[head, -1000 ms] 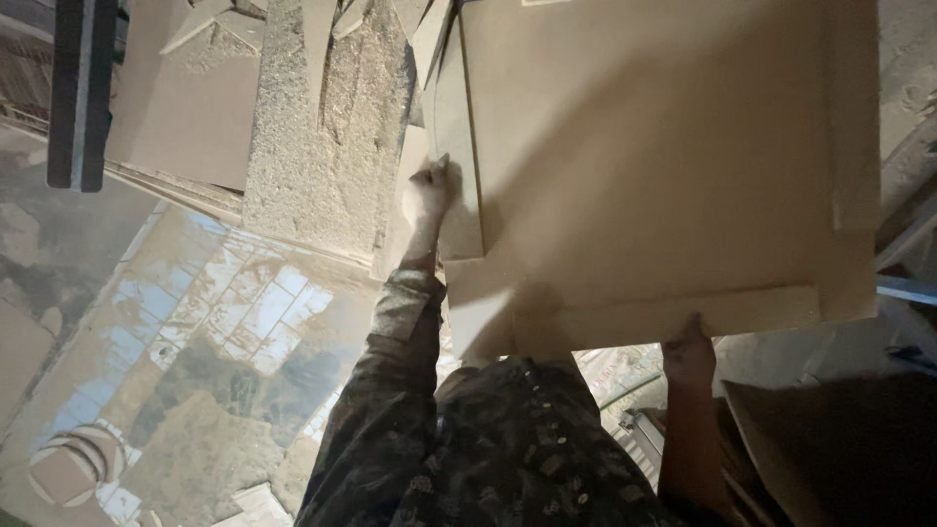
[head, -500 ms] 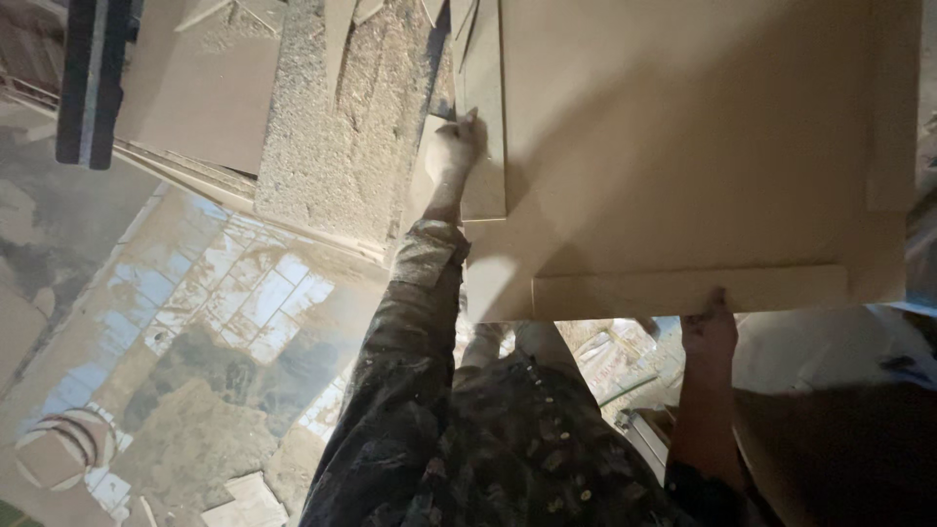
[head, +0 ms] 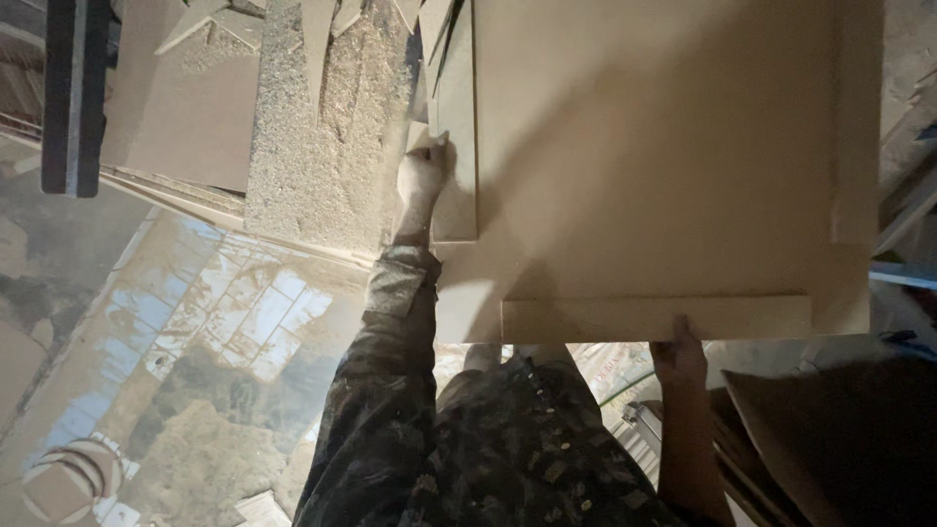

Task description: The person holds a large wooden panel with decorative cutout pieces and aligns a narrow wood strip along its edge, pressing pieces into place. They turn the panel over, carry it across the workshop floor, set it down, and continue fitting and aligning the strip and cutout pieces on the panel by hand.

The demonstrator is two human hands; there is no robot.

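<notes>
Fingers of the left hand (head: 422,176) are gripping the left edge of a big tan board (head: 644,156), now slid further over the sawdust-strewn bench (head: 312,146), while the right hand (head: 680,356) is clasping its near edge, steadying the shifted sheet.

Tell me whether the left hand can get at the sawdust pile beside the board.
Probably yes. The left hand rests at the big board's left edge, and the sawdust pile lies right beside it with nothing between them.
</notes>
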